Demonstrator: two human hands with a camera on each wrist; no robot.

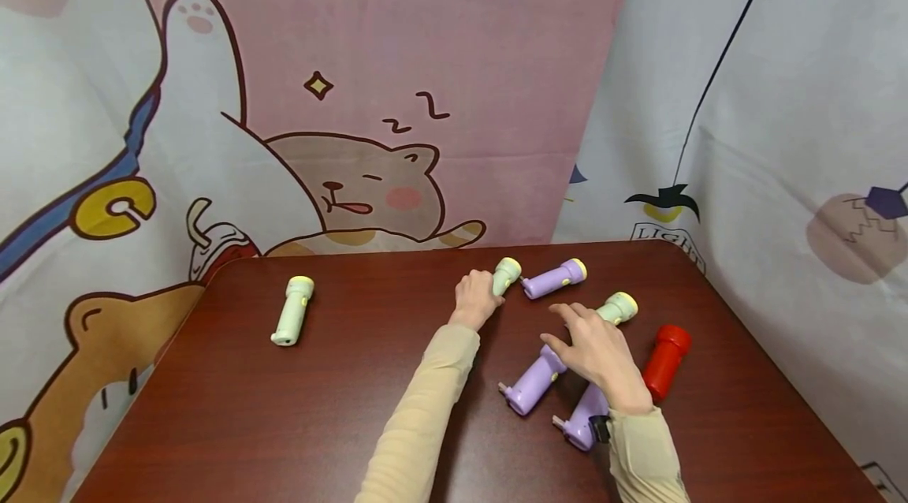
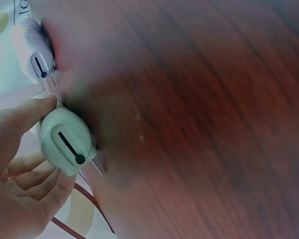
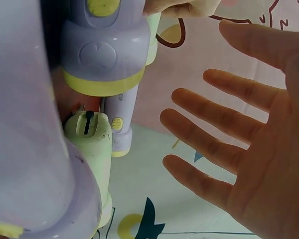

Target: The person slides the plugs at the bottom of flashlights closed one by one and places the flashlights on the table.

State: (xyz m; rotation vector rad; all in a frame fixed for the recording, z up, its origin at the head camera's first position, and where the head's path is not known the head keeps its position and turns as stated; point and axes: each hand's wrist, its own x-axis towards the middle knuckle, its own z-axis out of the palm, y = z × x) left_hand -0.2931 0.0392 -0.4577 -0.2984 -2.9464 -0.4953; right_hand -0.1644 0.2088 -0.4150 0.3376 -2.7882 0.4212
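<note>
My left hand [image 1: 477, 299] grips a pale green flashlight [image 1: 507, 274] at the table's far side; its end with a black slot shows between thumb and fingers in the left wrist view. My right hand [image 1: 599, 349] is spread with nothing in it, over a group of flashlights. Under and around it lie a purple flashlight [image 1: 532, 383], another purple flashlight [image 1: 586, 418] partly covered by the wrist, and a green flashlight [image 1: 619, 307] with its yellow-rimmed head showing. In the right wrist view, the fingers [image 3: 204, 132] stand apart from the flashlights.
A third purple flashlight [image 1: 555, 279] lies to the right of the left hand. A red flashlight [image 1: 667, 361] rests right of the right hand. Far off at the left is another green flashlight [image 1: 292, 311]. The brown table [image 1: 319, 424] ends at a cartoon-printed cloth [image 1: 496, 54].
</note>
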